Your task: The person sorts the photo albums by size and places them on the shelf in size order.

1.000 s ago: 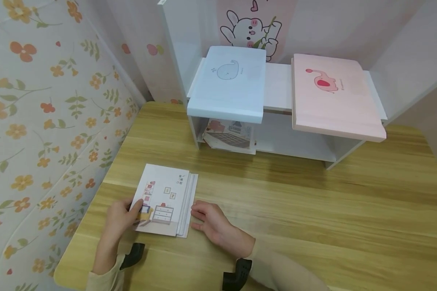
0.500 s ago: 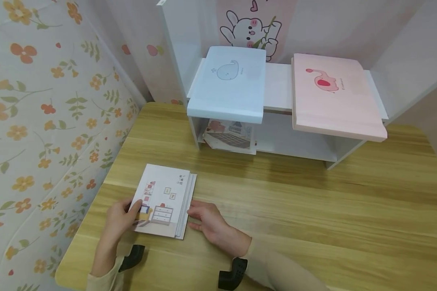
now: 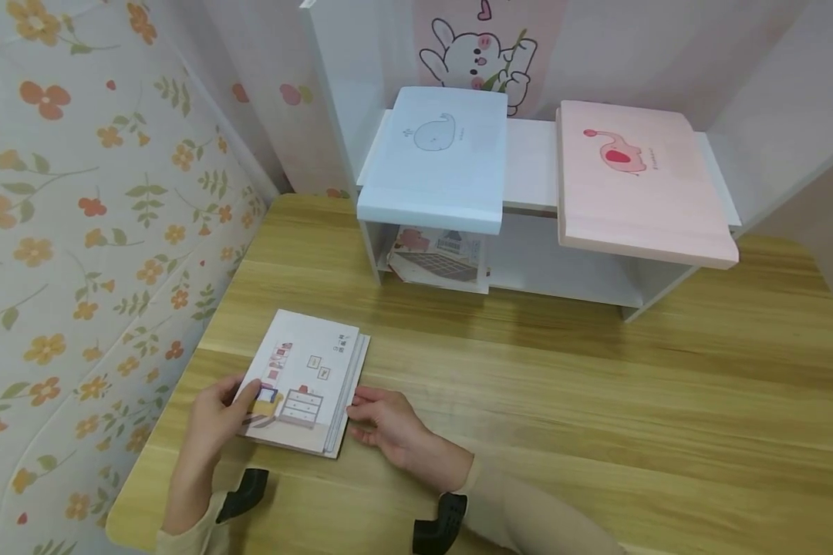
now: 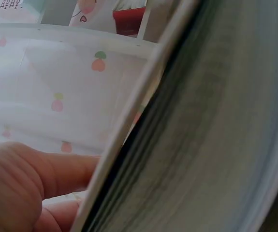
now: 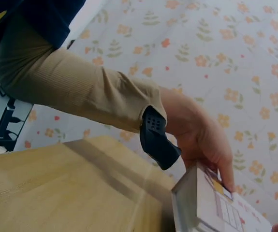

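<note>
A small stack of books [image 3: 305,370] lies on the table at left. Its top cover is white, with a drawn dresser and picture frames, and at least one other book shows along its right side. My left hand [image 3: 215,416] grips the left side, thumb over the cover, its other fingers mostly hidden. My right hand [image 3: 392,428] rests its fingertips against the right edge. In the left wrist view the page edges of a book [image 4: 187,125] fill the right half. The right wrist view shows the left hand [image 5: 201,135] holding the stack [image 5: 226,208].
A white shelf unit [image 3: 562,270] stands at the back. On its board lie a blue whale-printed book [image 3: 433,162] and a pink elephant-printed book [image 3: 642,185], both overhanging the front. Printed booklets [image 3: 440,258] sit in the lower compartment. A floral curtain [image 3: 111,270] borders the table [image 3: 597,432] at left.
The right hand has moved left, sliding the lower book further beneath the top one, so less of it sticks out. The left hand and the stack have shifted slightly left.
</note>
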The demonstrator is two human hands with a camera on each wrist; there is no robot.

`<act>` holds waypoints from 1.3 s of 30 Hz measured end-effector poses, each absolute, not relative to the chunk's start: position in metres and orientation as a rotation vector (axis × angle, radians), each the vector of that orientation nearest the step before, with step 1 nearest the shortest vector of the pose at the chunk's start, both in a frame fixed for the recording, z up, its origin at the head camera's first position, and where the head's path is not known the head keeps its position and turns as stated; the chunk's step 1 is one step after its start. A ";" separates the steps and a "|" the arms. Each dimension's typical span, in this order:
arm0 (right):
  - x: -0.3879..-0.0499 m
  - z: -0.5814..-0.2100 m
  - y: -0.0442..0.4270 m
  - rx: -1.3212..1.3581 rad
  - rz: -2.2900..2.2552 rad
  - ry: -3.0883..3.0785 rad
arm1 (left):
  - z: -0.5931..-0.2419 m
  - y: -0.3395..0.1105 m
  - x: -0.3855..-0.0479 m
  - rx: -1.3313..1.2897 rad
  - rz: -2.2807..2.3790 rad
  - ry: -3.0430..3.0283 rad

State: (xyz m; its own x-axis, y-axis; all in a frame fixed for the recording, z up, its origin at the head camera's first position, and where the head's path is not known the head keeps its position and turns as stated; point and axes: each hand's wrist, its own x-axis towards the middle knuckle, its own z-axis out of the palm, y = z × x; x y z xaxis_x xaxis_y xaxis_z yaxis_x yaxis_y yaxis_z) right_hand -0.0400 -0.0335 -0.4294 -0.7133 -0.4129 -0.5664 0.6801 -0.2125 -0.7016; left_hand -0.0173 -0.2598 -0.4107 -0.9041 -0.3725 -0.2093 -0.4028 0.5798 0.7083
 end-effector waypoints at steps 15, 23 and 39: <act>-0.033 -0.426 -0.034 0.182 -2.119 1.486 | -0.413 -0.250 -0.012 -0.751 1.642 2.467; -0.026 -0.429 -0.032 0.087 -2.163 1.528 | -0.411 -0.245 -0.007 -0.730 1.833 2.346; -0.032 -0.397 0.030 -0.317 -1.960 1.669 | -0.414 -0.246 0.031 -0.022 2.398 1.643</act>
